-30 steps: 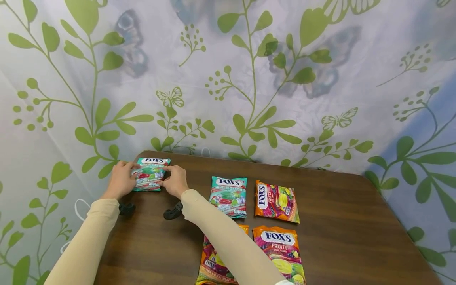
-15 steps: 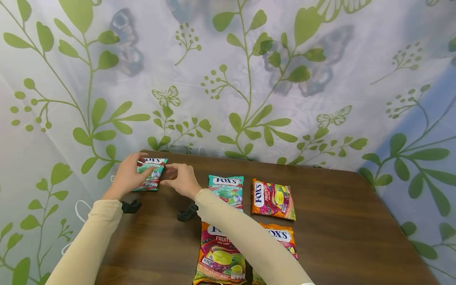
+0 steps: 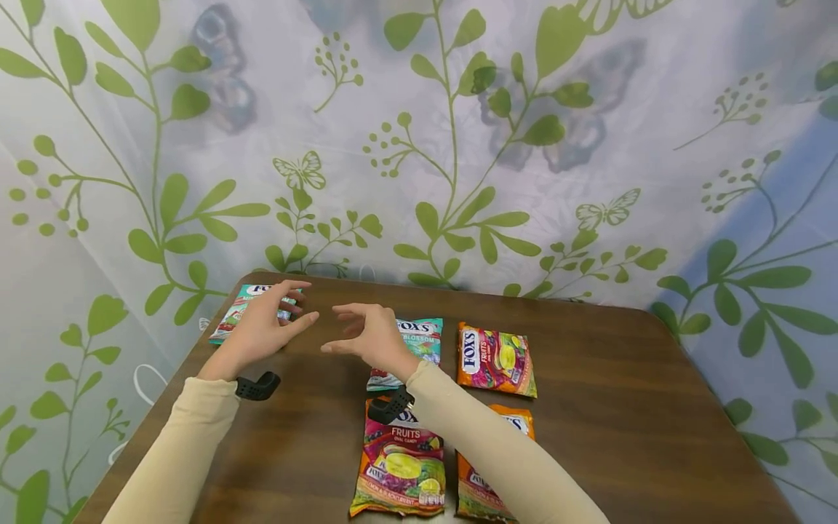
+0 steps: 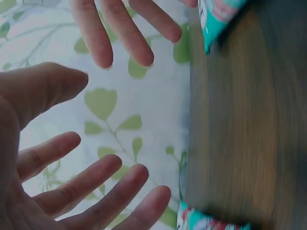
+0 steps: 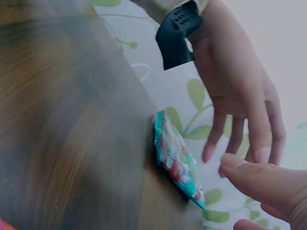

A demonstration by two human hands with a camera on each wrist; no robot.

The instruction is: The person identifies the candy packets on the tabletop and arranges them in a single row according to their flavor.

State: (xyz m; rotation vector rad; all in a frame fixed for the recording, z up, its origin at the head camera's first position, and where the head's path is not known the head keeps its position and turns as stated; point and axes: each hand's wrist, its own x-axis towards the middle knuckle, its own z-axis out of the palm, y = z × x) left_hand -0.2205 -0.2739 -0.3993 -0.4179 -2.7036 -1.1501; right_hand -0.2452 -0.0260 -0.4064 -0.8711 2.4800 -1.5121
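At the table's far left corner lies a teal candy bag (image 3: 232, 314) marked FOX'S, partly covered in the head view by my left hand (image 3: 265, 324). That hand is raised over the table, fingers spread and holding nothing. My right hand (image 3: 369, 336) hovers to its right, thumb and fingers apart with nothing between them. Behind it, a second teal candy bag (image 3: 422, 338) lies partly hidden. The right wrist view shows the corner teal bag (image 5: 177, 158) flat near the table edge, with the left hand (image 5: 240, 86) beyond it.
An orange and pink fruit candy bag (image 3: 497, 360) lies sideways right of the second teal bag. Nearer me are two larger fruit candy bags, one left (image 3: 401, 466) and one right (image 3: 474, 487), the latter partly under my right sleeve. A leaf-patterned curtain (image 3: 366, 167) hangs behind the wooden table (image 3: 609, 407).
Both hands have let go of the corner teal bag, lifted and moved right. The bag stays at the corner, now turned slightly in view. The head view has shifted a little.
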